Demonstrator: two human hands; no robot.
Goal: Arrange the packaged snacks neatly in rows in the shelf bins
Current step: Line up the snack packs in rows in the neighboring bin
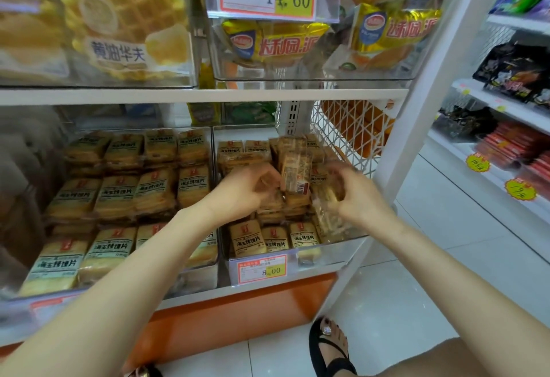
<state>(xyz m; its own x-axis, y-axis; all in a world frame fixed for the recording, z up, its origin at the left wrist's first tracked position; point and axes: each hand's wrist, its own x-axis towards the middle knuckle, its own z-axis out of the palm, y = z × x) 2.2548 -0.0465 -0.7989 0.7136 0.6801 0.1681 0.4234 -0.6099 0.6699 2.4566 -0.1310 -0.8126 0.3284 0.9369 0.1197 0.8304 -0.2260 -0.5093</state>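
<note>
Both bare forearms are reaching over the front edge of the lower shelf [208, 297] into the right bin [327, 254], where the sorting is going on. The left hand [247, 195] is curling its fingers against the left edge of an upright packet [294, 168] of bun slices, apparently pinching it on end so that it can be slotted into a row rather than left lying flat. The right hand [354, 195] is hovering just beside it with fingers bent, but motion is smearing it. I cannot tell whether it is gripping the clear-wrapped packet [326, 218] leaning at the bin's right wall or only steadying it. Around the hands the packets are lying jumbled in the middle of the bin, and that loose heap is probably crowding the gap the upright packet needs. Nearer the front edge, a tidy front row [273, 241] is standing behind the 8.00 price tag [262, 269]. The left bin [196, 278] is showing the wanted result, its packets [119, 192] sitting in even rows. A white wire basket [348, 138] is standing just beside the right bin's back right corner, and the upper shelf board [148, 96] is hanging over the back rows, both likely limiting reach.
</note>
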